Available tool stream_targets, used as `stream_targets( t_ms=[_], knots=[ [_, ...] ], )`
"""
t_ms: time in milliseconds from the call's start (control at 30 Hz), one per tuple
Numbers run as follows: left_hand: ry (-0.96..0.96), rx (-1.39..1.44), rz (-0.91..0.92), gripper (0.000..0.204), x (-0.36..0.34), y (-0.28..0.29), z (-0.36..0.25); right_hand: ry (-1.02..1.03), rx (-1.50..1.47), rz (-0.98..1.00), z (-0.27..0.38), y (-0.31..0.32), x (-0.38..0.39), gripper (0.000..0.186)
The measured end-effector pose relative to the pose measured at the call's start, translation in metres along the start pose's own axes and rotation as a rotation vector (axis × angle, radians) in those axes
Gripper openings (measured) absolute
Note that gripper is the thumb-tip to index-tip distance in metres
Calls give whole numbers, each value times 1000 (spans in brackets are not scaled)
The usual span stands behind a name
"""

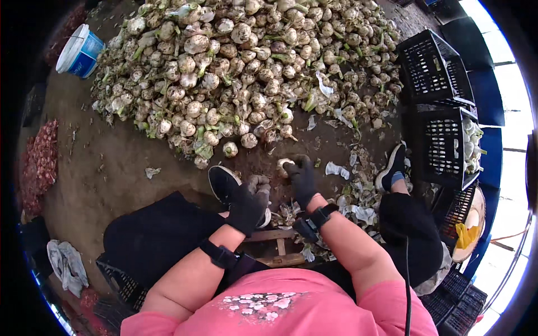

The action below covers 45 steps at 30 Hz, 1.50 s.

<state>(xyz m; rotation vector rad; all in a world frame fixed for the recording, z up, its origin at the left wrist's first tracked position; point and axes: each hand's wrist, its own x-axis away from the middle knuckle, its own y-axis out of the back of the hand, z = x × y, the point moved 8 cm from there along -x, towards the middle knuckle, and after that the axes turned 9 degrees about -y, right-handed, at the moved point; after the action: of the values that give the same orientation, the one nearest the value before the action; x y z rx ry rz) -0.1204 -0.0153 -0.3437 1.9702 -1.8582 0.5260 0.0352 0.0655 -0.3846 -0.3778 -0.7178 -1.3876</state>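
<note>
A pale garlic bulb (283, 167) is in the fingers of my right hand (304, 182), which wears a dark glove. My left hand (250, 206), gloved too, is beside it and slightly nearer to me, above my dark shoe. Its fingers are curled together, and whatever they may hold is hidden. Just beyond both hands spreads a large heap of soil-stained garlic bulbs (241, 73), some with green stem stubs. A few loose bulbs lie at the heap's near edge.
Black crates (434, 67) stand at the right; one holds white garlic (472, 145). Papery skins (358, 210) litter the floor by my right foot. A blue-and-white bucket (81, 51) stands far left, above reddish net sacks (40, 165). Below my hands is a wooden stool (280, 260).
</note>
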Motion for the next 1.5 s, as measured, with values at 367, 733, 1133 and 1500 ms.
stream_targets(
  t_ms=[367,733,1133,1500],
  knots=[
    [-358,226,-36,18,33,5,-81,148,-349,271,91,-6,138,36],
    [-563,-76,-24,25,63,19,-117,485,6,180,105,-9,164,44],
    [-310,313,226,23,56,3,-110,406,-50,251,111,-7,164,45],
    [-545,52,99,39,52,7,-113,184,-245,346,100,-8,163,31]
  ],
)
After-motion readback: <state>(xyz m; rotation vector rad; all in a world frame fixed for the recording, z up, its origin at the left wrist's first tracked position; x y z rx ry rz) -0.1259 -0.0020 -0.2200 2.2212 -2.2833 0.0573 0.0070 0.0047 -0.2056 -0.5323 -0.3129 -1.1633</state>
